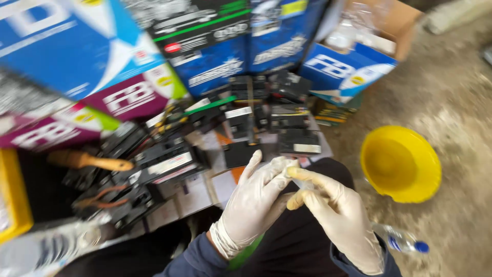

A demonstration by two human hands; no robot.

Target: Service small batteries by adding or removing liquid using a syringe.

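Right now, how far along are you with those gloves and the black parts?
Done: both hands wear pale gloves. In hand: the right hand pinches the left hand glove at its fingertips, over the lap. Left: the black parts lie untouched on the floor, the wooden-handled brush and yellow bowl apart.

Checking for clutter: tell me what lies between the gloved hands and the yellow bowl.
In the head view, only bare concrete floor lies between the right hand and the yellow bowl.

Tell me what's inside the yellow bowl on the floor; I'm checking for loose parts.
The yellow bowl looks empty: only its smooth yellow inside shows, with nothing lying in it. The picture is blurred, so something very small could go unseen. The ground under the bowl is hidden.
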